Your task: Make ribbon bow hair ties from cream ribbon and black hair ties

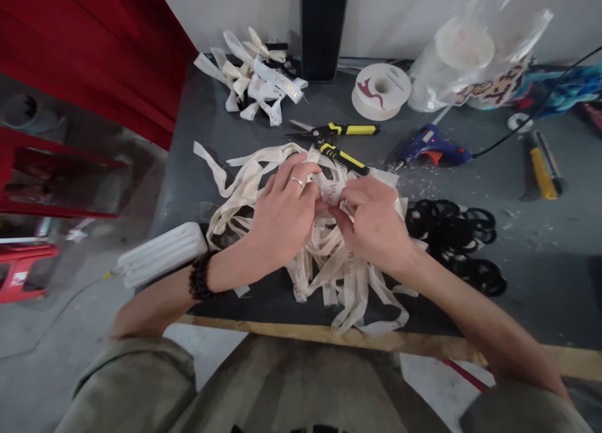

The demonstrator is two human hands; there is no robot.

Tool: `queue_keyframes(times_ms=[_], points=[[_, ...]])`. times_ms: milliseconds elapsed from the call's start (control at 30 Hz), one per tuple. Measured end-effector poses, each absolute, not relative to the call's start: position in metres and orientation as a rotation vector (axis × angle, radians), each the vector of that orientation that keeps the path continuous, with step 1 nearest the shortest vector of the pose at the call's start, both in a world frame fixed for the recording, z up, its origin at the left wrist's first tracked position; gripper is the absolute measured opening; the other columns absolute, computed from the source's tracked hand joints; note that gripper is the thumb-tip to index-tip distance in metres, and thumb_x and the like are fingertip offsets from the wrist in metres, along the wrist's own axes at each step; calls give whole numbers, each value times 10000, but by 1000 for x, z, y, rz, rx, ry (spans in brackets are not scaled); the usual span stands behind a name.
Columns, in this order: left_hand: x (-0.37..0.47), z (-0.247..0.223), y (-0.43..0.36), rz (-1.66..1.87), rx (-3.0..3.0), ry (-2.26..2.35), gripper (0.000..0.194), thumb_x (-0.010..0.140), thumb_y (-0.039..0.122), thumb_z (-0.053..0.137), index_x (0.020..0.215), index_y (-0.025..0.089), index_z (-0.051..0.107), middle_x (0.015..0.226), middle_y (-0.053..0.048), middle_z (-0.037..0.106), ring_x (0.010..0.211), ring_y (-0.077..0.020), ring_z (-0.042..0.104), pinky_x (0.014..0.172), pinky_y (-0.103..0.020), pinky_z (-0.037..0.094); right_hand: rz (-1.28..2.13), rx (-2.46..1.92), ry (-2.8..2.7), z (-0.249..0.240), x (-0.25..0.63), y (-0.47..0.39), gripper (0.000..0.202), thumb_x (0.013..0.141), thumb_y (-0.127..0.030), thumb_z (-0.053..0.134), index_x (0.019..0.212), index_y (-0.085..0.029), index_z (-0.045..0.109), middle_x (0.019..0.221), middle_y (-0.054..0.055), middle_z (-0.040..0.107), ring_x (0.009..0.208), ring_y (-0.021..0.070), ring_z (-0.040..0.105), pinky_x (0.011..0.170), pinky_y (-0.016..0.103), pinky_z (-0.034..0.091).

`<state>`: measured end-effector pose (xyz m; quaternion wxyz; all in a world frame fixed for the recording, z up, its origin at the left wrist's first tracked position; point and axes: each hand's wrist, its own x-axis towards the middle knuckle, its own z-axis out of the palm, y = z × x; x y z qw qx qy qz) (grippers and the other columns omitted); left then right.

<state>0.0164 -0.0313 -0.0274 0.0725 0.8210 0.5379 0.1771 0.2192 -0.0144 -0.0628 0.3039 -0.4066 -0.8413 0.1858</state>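
A white ribbon [333,191] with printed letters is pinched between my two hands, bent into a loop. My left hand [286,210], with a ring on one finger, has its fingertips closed at the ribbon's left side. My right hand [371,216] grips it from the right, thumb and forefinger pressed together. Beneath both hands lies a heap of loose cream ribbon strips [301,273] across the table. Whatever sits inside the folded ribbon is hidden by my fingers. Yellow-and-black scissors or snips [343,144] lie just beyond my hands, their blades toward the left.
Finished-looking ribbon bows [258,81] are piled at the back left. A ribbon spool [382,91] stands near the wall. A blue glue gun [435,145] with a cord, black hair ties [451,232] and a yellow cutter [540,163] lie right. A white plastic case [162,252] rests at the left edge.
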Motion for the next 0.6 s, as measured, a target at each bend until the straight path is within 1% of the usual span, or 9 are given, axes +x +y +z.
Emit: queue_keyframes(times_ms=[67,133,200,267,367,433,500,533,600], points=[[20,-29,-32,549,2469,1585,240,1096,137,459,1040,213,680,1530,-155,654,1623,-349,460,1316,-596,435,457,-1113,-2226,-65,220,-13,273,1053,-191,574,1322,-232,601,1146,155,790,1145,343,754,917,522,630],[23,-31,-33,534,2481,1555,268,1123,159,414,1055,206,669,1538,-180,653,1636,-349,452,1299,-588,443,405,-1110,-2237,-68,220,-12,305,1059,-195,559,1361,-239,573,1164,155,790,1120,339,755,917,538,632],[24,-32,-33,522,2484,1584,262,1140,193,408,1075,207,662,1549,-189,654,1641,-360,449,1248,-594,473,364,-1099,-2246,-70,220,-12,331,1068,-186,525,1394,-239,544,1158,137,796,1051,324,762,908,551,643],[22,-32,-32,542,2474,1586,231,1134,199,434,1069,212,655,1548,-183,658,1638,-365,452,1229,-599,477,382,-1086,-2260,-69,221,-11,327,1068,-180,510,1386,-245,545,1162,130,793,1071,322,760,916,555,655],[15,-28,-27,644,2286,1466,147,1097,207,530,1017,208,653,1441,-154,711,1505,-336,588,1218,-546,502,502,-1093,-2230,-62,227,-5,247,1044,-204,562,1283,-251,605,1232,168,750,1161,335,751,918,536,672],[10,-24,-23,664,2023,1396,163,1111,317,570,1068,210,686,1385,-116,737,1332,-284,697,1046,-425,603,596,-1136,-2162,-56,232,0,255,1040,-259,616,1295,-251,616,1244,178,726,1104,327,764,904,531,681],[7,-20,-20,661,1830,1372,280,1133,438,546,1204,225,713,1359,-96,751,1233,-246,733,833,-307,616,680,-1159,-2108,-51,235,4,401,1043,-346,668,1420,-258,563,1182,161,736,1051,325,765,906,541,686],[5,-19,-19,662,1791,1372,332,1136,473,534,1279,231,709,1343,-94,759,1219,-240,738,770,-274,601,716,-1151,-2097,-49,236,5,492,1040,-391,688,1483,-261,518,1135,150,745,1048,332,762,908,550,686],[4,-18,-17,653,1789,1376,387,1117,495,573,1374,227,683,1324,-98,772,1220,-240,748,764,-253,596,769,-1127,-2083,-47,236,5,618,1030,-457,715,1551,-253,452,1080,147,754,1056,356,762,909,576,683]])
